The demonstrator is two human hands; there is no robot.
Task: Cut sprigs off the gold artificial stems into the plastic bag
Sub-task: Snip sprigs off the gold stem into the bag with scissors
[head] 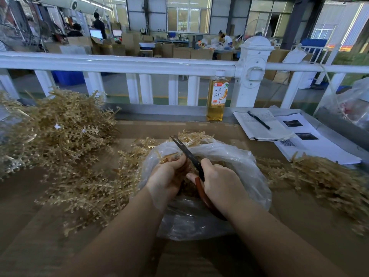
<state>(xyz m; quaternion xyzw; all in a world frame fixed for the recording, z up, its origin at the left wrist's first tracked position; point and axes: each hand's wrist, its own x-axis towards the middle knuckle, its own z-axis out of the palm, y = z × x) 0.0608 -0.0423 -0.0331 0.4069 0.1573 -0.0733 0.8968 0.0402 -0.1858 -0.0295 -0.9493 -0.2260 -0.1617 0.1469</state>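
A brown table (pixel 289 220) carries a clear plastic bag (pixel 235 156) between 2 heaps of gold stems (pixel 60 132), 1 left and 1 right. At its far edge stand a drink bottle (pixel 218 98), a notebook (pixel 257 126) with a pen (pixel 259 120), and printed sheets (pixel 311 144).

The gold stems (pixel 60 134) are spiky plastic branches, heaped in a big tangle on the left, with more strewn on the right and beside the bag (pixel 235 156). The bag's clear, crinkly plastic, sitting open in the middle with cut sprigs (pixel 194 136) piled at its far rim. One stem (pixel 166 157) sticks out over the opening.
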